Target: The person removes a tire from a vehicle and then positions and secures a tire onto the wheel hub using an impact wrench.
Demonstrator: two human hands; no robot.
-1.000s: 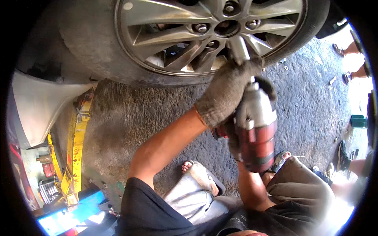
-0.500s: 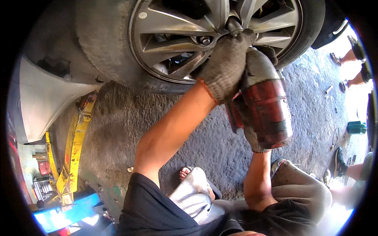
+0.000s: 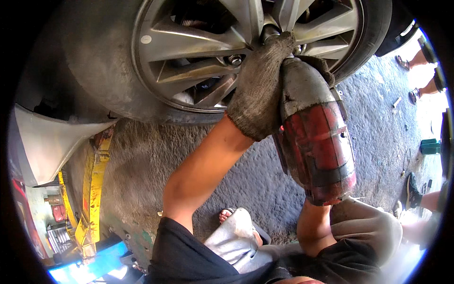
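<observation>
A worn red and grey impact wrench (image 3: 318, 132) points up at the hub of a silver alloy wheel (image 3: 227, 52) on a lifted car. My left hand (image 3: 261, 90), in a dirty grey knit glove, wraps the wrench's nose and socket right at the hub. My right hand is hidden behind the wrench body; only its forearm (image 3: 313, 227) shows below, reaching up to the handle. One lug nut (image 3: 235, 60) shows between the spokes to the left of the glove.
The tyre (image 3: 101, 71) fills the upper left, with a pale car body panel (image 3: 42, 146) beside it. A yellow lift arm (image 3: 94, 184) runs down the left. My knees and a sandalled foot (image 3: 231, 217) rest on rough concrete. Other people's feet (image 3: 416, 61) stand at the right.
The view has closed in on the wheel. The wrench and my gloved left hand have risen from below the rim to the hub at the wheel's centre.
</observation>
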